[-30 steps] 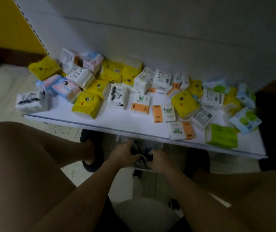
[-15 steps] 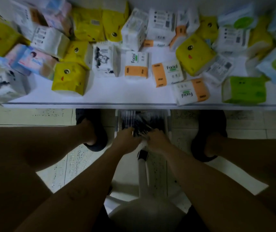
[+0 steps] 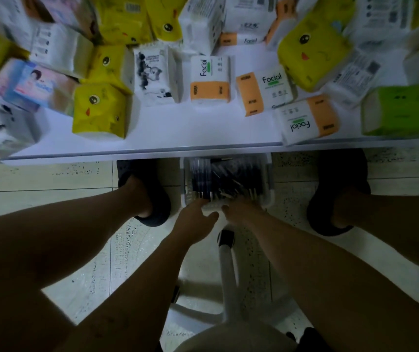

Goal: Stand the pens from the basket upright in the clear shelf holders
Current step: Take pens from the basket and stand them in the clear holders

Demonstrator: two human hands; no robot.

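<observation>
Head view: a clear basket (image 3: pixel 184 179) sits on the tiled floor just under the front edge of the white shelf (image 3: pixel 178 128), between two dark slippers (image 3: pixel 152 181). Dark pens (image 3: pixel 218 179) lie heaped inside it. The left hand (image 3: pixel 194 221) and right hand (image 3: pixel 241 212) meet at its near rim, fingers reaching in among the pen ends; the dim blur hides whether they pinch anything. Tissue packs (image 3: pixel 209 80) crowd the shelf
</observation>
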